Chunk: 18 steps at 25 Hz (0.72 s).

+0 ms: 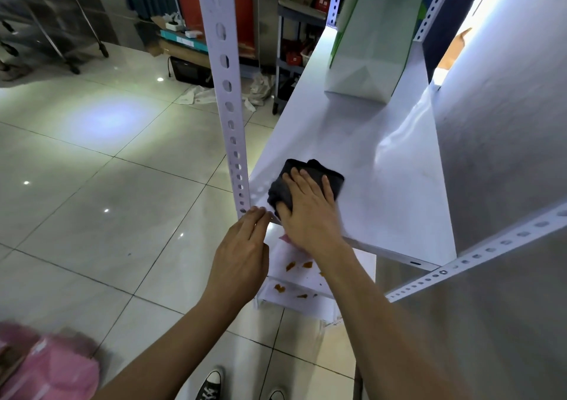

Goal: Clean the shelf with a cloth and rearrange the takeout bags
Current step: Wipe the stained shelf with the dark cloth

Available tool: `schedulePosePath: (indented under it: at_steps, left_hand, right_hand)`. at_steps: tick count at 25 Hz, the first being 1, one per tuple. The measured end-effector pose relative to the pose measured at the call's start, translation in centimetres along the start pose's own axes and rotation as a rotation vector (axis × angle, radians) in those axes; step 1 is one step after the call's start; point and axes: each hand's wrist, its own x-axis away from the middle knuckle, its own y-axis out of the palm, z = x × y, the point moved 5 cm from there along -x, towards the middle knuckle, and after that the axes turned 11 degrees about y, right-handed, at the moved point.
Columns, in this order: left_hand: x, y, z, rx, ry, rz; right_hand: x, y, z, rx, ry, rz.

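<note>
The right hand (306,206) presses the dark cloth (310,178) flat on the shelf (383,191); the left hand (242,255), fingers relaxed, touches the post (228,117). Wiping step; next probably sweep toward the bag (374,40).

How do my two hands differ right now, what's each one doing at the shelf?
The right hand lies flat on the dark cloth, pressing it onto the shelf board; the left hand holds no cloth. The right is over the board, the left at its front corner, fingers by the perforated post. Both have fairly straight fingers.
</note>
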Motion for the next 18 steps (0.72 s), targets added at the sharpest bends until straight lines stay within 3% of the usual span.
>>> schedulePosePath:
  at_steps: [7, 11, 14, 18]
  left_hand:
    - [0.4, 0.8, -0.2, 0.034, -0.020, 0.081]
    - [0.6, 0.9, -0.2, 0.035, -0.025, 0.099]
    - [0.6, 0.8, -0.3, 0.034, -0.012, 0.098]
    - [0.5, 1.2, -0.3, 0.040, -0.009, 0.096]
  right_hand:
    - [2.0, -2.6, 10.7, -0.037, 0.289, 0.133]
    - [2.1, -3.7, 14.3, -0.033, 0.444, 0.119]
    - [0.8, -2.7, 10.7, 0.011, 0.352, 0.107]
    - [-2.3, -1.2, 1.7, 0.047, 0.034, -0.020]
